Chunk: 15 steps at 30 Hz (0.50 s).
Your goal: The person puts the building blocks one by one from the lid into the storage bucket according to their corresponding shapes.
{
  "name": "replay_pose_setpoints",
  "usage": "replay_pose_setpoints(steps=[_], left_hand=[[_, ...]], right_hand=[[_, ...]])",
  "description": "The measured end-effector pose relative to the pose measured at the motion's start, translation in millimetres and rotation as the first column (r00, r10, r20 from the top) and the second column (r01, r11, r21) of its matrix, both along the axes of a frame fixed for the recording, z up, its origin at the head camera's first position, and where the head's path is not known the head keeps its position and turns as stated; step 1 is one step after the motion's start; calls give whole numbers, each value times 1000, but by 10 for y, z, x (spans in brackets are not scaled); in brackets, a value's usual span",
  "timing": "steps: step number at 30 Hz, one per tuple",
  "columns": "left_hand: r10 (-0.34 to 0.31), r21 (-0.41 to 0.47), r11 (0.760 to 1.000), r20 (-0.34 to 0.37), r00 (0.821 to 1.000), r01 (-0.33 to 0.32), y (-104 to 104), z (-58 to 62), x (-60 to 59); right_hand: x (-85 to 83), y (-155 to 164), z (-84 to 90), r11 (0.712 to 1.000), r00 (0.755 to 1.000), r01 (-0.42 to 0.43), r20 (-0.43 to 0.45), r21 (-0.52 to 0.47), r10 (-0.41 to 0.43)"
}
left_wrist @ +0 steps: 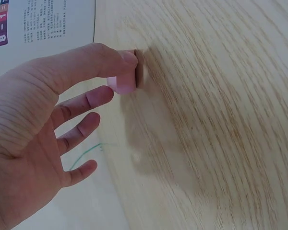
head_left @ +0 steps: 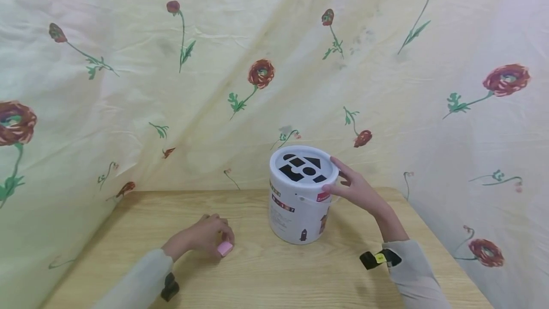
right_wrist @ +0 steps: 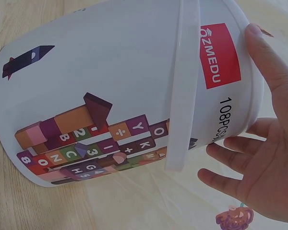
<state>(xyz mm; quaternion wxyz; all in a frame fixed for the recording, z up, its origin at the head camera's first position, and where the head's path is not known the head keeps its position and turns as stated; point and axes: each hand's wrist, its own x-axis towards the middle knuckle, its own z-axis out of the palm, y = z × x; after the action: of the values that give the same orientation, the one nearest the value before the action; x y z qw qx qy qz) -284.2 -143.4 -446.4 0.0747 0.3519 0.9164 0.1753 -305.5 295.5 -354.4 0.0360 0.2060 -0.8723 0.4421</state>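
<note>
Only my right-wrist view shows the white bucket's (right_wrist: 115, 91) block artwork; my right hand (head_left: 356, 186) rests open against its rim, my left hand (head_left: 206, 237) pinching a pink block (head_left: 225, 248).

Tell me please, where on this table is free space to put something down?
The wooden table is bare along its near edge, between the two sleeves, and at the far left corner beside the floral cloth. It is crowded in the middle: the left hand pinches a pink block, and the right hand touches the white bucket.
</note>
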Motion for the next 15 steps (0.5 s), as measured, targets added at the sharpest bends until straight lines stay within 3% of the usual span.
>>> replay_pose_setpoints(steps=[10, 15], left_hand=[[0, 12, 1000, -35, 999, 0, 34, -27, -29], [23, 84, 996, -17, 1000, -22, 53, 18, -66]], right_hand=[[-12, -1, -6, 1000, 1000, -1, 3, 0, 1], [-5, 1, -4, 1000, 1000, -3, 6, -8, 3]])
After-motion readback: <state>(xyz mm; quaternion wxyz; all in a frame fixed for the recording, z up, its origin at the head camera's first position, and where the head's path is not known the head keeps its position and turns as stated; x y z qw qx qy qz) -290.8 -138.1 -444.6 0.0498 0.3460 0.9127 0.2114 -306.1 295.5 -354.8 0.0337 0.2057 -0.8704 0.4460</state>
